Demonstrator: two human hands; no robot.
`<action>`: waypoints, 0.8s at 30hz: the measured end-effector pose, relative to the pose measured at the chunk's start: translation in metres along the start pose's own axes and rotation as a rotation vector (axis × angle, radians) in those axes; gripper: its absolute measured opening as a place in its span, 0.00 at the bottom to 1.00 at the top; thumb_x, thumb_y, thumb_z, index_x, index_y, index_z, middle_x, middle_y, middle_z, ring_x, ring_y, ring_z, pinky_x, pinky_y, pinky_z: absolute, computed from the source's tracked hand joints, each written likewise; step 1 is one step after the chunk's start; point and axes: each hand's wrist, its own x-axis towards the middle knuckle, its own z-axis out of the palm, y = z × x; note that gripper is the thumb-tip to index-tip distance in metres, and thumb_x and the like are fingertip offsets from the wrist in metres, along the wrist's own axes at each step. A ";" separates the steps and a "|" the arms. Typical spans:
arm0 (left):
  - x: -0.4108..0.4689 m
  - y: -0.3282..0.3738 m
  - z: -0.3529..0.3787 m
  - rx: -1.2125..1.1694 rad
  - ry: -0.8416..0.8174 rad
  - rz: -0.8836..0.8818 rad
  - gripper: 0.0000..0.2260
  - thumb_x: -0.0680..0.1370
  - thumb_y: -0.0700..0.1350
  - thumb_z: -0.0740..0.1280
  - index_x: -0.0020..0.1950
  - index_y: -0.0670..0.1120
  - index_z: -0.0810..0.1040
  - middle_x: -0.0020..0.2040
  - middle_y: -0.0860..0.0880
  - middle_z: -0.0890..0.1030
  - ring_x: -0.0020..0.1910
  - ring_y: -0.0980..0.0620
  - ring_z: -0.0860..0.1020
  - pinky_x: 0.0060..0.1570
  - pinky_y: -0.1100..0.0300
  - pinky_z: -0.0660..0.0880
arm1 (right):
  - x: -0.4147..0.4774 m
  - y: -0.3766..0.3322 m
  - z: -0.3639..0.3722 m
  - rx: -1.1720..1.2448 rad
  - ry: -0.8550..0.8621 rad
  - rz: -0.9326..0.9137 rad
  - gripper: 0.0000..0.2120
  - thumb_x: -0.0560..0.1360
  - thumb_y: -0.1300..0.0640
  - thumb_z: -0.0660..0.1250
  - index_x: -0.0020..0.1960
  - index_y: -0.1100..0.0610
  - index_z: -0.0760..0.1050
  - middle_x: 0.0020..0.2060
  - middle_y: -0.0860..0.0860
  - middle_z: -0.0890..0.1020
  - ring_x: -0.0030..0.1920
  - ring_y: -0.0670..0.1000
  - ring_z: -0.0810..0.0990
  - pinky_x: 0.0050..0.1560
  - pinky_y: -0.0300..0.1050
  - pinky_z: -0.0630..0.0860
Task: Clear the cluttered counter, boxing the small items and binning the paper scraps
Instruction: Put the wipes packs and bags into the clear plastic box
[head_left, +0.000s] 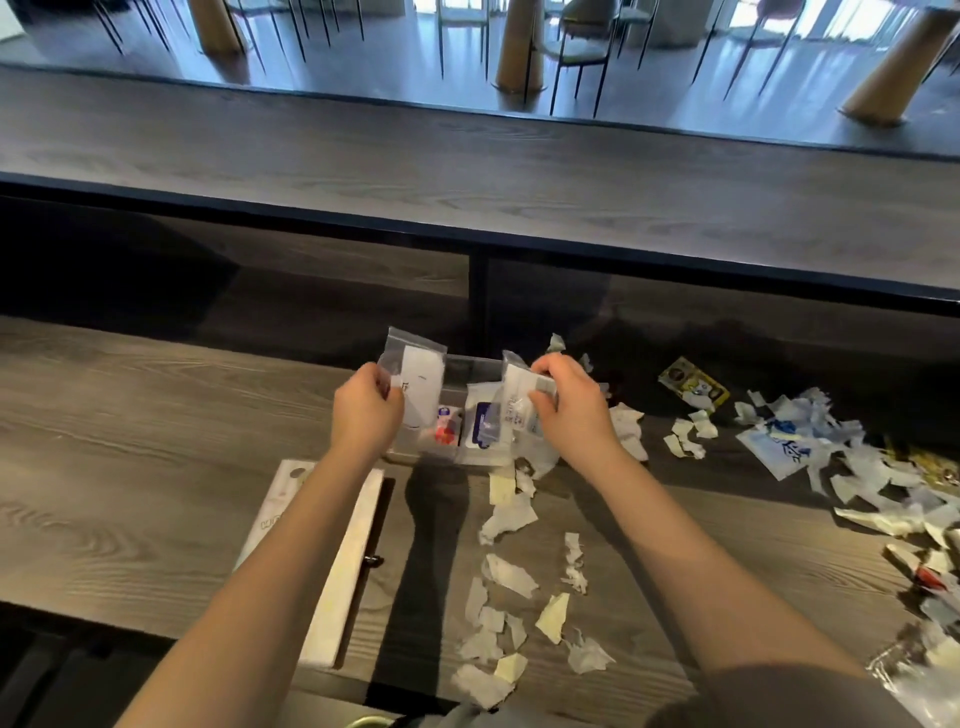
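Box at 12 o'clock; left hand pinches pouch, right hand second pouch, over box for dropping in; paper scraps 3 o'clock.

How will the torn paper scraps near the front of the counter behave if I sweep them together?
The paper scraps look thin and crumpled, so probably very light and floppy; they should slide easily on the counter. They lie loose and apart, so some will likely scatter or slip under a flat hand.
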 end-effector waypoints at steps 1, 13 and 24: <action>0.008 -0.005 0.001 -0.012 0.001 -0.046 0.03 0.77 0.39 0.63 0.44 0.44 0.72 0.37 0.50 0.73 0.41 0.51 0.73 0.36 0.64 0.66 | 0.009 -0.004 0.005 0.003 -0.018 0.006 0.08 0.77 0.62 0.62 0.55 0.54 0.70 0.55 0.49 0.74 0.49 0.48 0.74 0.50 0.46 0.75; 0.051 -0.045 -0.013 -0.249 0.272 -0.219 0.09 0.79 0.39 0.60 0.57 0.40 0.74 0.48 0.47 0.75 0.48 0.50 0.74 0.47 0.58 0.71 | 0.087 -0.051 0.095 0.070 -0.275 0.149 0.11 0.76 0.64 0.62 0.55 0.55 0.64 0.49 0.55 0.73 0.47 0.55 0.75 0.40 0.48 0.70; 0.063 -0.064 -0.019 -0.338 0.318 -0.229 0.07 0.78 0.38 0.61 0.54 0.38 0.75 0.45 0.45 0.76 0.44 0.49 0.75 0.47 0.56 0.73 | 0.098 -0.027 0.157 -0.411 -0.598 0.007 0.23 0.76 0.61 0.61 0.69 0.48 0.65 0.66 0.54 0.69 0.66 0.58 0.67 0.64 0.54 0.68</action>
